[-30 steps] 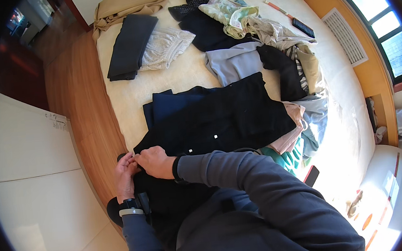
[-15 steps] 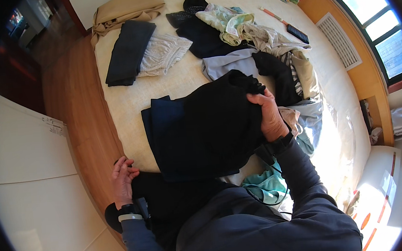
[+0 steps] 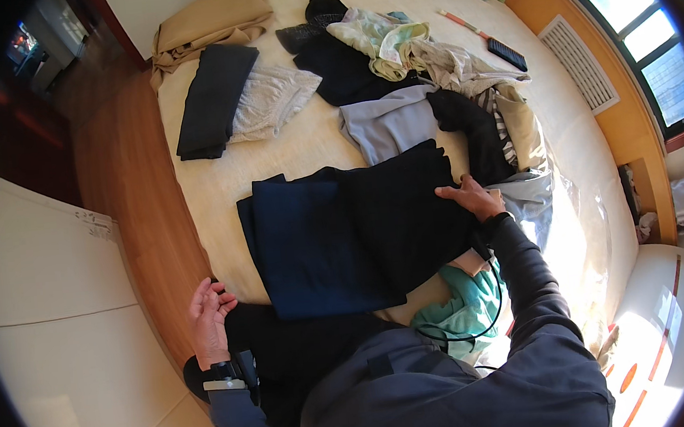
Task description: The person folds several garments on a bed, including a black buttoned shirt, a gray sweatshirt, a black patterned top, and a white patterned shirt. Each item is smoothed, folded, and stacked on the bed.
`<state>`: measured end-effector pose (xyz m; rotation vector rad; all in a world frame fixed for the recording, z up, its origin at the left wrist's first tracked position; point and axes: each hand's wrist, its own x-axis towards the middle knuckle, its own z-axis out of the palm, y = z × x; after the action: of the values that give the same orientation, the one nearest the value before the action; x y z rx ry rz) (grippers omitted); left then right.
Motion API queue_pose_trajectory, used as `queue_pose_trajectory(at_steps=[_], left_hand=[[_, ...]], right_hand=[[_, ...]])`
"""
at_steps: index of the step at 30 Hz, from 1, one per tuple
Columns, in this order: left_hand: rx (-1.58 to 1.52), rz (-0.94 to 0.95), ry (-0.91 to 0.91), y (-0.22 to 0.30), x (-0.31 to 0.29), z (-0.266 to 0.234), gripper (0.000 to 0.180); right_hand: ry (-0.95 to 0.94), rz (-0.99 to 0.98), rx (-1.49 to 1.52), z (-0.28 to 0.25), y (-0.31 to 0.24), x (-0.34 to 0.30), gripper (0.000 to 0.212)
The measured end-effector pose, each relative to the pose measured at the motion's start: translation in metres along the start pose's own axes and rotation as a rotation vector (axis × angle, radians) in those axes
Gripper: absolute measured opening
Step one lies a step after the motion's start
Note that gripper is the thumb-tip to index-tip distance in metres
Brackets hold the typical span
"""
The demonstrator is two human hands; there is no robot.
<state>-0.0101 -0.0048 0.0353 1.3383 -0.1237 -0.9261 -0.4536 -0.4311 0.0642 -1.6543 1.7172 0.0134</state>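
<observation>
One left hand [image 3: 212, 322], mine, fingers parted and loosely bent, beside the near left edge of a cream-covered bed [image 3: 296, 154]. One folded charcoal cloth garment [image 3: 217, 102], partly over one pale, fine-patterned garment [image 3: 274, 101]. One large folded cloth garment, navy at left and black at right [image 3: 321, 248], lying flat on the bed before me. One light-grey smooth cloth [image 3: 387, 124], just beyond it. One crumpled teal-green cloth [image 3: 460, 309], near my body. One right hand [image 3: 472, 198], mine, thumb spread from fingers, at the navy-and-black garment's right edge; whether cloth is pinched, I cannot tell.
</observation>
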Motion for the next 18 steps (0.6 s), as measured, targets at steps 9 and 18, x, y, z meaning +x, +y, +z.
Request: queue_pose_trajectory(at_steps=[9,18], left_hand=[[-0.116,-0.030,-0.322,0.014,-0.037,0.101,0.043],[-0.276,-0.150,-0.274,-0.033,-0.008,0.096,0.055]], right_hand=[[-0.048,-0.220,-0.157,-0.014,-0.040,-0.023,0.046],[-0.021,-0.675,0.008,0.001,-0.112,-0.125,0.031]])
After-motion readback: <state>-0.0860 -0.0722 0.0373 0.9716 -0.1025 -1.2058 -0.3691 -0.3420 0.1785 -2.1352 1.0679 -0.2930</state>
